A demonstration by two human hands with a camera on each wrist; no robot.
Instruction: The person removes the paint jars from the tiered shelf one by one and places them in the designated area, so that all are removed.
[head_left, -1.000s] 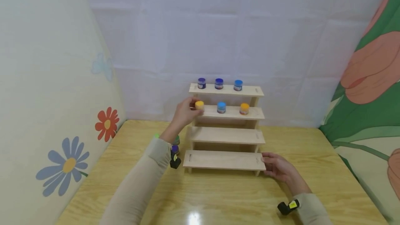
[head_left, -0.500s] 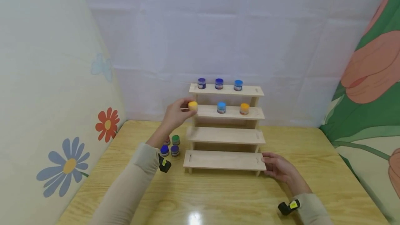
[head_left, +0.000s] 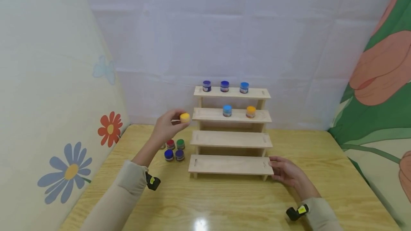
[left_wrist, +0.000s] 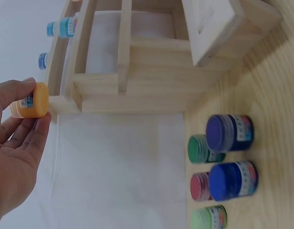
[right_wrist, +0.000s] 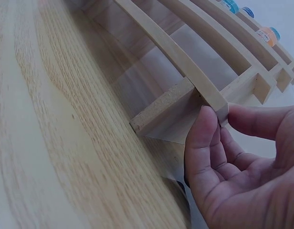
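My left hand (head_left: 167, 127) pinches a yellow-lidded paint jar (head_left: 184, 118) between thumb and fingers, in the air just left of a stepped wooden shelf (head_left: 231, 138). In the left wrist view the same jar (left_wrist: 33, 101) shows part of its label. My right hand (head_left: 287, 172) grips the right end of the lowest step; the right wrist view shows thumb and fingers pinching that board end (right_wrist: 218, 107). On the second step from the top stand a light blue jar (head_left: 227, 111) and an orange jar (head_left: 250, 112), with bare board to their left.
Three blue-toned jars, one of them mid-row (head_left: 224, 86), stand on the top step. Left of the shelf, several jars cluster on the wooden table (head_left: 224, 202), including a green one (head_left: 180, 144) and a red one (head_left: 170, 144). A white cloth (head_left: 224, 27) hangs behind.
My left hand has lifted the yellow-lidded jar off the second step's left end and moved it left and lower in view, uncovering the table jars. My right hand stays on the lowest step.
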